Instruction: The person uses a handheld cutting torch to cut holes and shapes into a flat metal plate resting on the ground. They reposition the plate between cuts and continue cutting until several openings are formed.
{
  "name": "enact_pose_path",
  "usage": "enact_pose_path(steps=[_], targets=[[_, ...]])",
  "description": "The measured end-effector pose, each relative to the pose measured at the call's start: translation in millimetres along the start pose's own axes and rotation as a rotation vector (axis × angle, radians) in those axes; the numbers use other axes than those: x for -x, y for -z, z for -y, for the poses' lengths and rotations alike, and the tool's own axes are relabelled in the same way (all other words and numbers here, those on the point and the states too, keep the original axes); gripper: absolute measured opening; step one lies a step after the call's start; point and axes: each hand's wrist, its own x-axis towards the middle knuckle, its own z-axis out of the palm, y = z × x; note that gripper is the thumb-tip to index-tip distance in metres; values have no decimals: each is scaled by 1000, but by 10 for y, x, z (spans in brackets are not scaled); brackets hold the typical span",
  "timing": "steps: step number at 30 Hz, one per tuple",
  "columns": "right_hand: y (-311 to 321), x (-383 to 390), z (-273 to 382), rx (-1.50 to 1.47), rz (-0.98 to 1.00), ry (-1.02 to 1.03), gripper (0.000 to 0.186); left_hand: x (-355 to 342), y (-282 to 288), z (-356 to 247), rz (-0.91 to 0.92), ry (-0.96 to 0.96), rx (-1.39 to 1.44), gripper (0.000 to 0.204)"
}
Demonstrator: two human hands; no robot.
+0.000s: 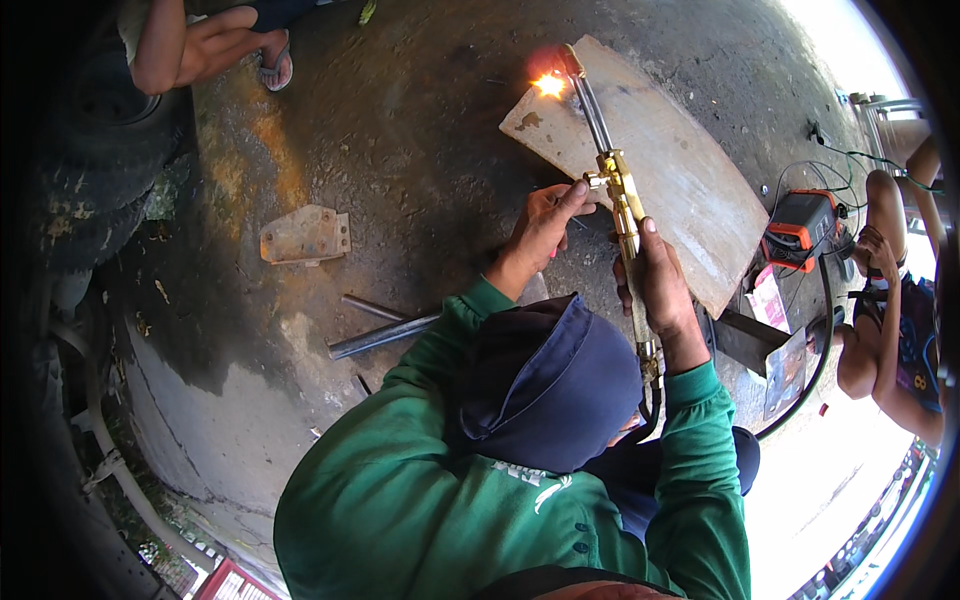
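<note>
Neither my left hand nor my right hand can be made out. Directly below me, a worker in a navy head covering [548, 385] and green long sleeves [400, 490] holds a brass cutting torch [625, 185] in both hands. The worker's left hand [540, 225] is at the valve near the middle; the right hand [660, 280] grips the handle lower down. The torch's head [570, 60] is over the left edge of a tilted, scuffed metal plate [660, 170], with a bright orange glow [549, 85] beside it. Black hoses [645, 410] run from the handle.
A small rusty bracket [300, 235] and metal pipes [380, 335] lie left on stained concrete. Tires [110, 150] line the left. An orange-black machine [800, 230] with cables and a steel channel [745, 340] are right. Other people's legs show at top left [210, 50] and right [855, 360].
</note>
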Motion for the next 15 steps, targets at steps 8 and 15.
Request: enact_pose_path(steps=[8, 15], targets=[[28, -22, -31, 4, 12, 8, 71, -1, -14, 9, 4, -15, 5, 74], [-4, 4, 2, 20, -2, -1, 70, 0, -2, 18, 6, -10, 1, 73]])
